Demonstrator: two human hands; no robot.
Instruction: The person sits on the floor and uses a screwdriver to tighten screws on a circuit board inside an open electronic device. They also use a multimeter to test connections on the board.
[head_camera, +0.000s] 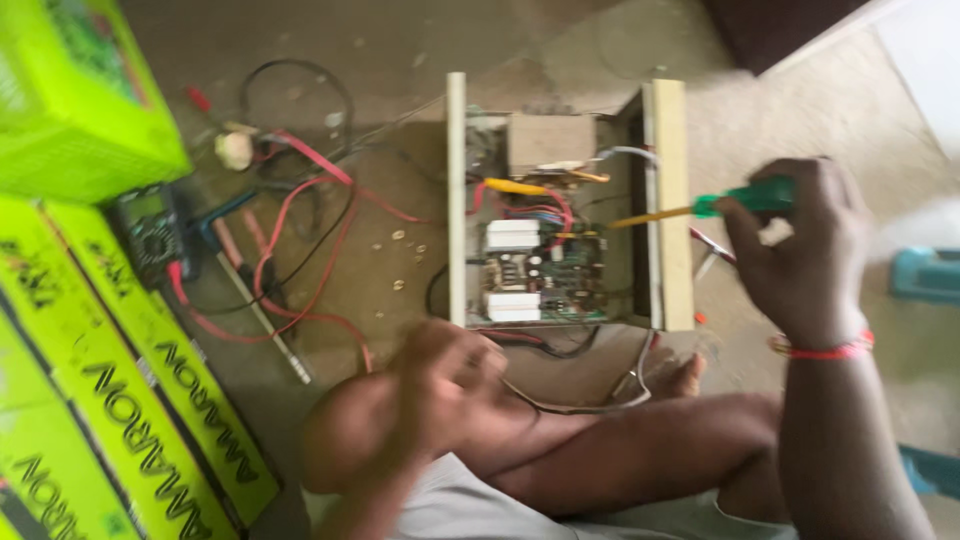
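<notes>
An opened inverter case (570, 205) sits on the floor (400, 60), its circuit board (530, 270) inside. Left lie test leads (300, 230), a multimeter (150, 230) and battery boxes (110, 400); a screwdriver (700, 208) reaches in from the right.

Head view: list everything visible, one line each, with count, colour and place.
Open chassis: one, cream, centre floor; circuit board and tan transformer inside.
Screwdriver: one, green handle, tip pointing into the chassis.
Boxes: several, lime green, left.
Multimeter: one, dark, beside the boxes.
Leads: red and black, tangled on the floor.
Screws: a few, pale, left of the chassis.
Right hand: holds the screwdriver; red wristband.
Left hand: blurred, near the chassis front.
</notes>
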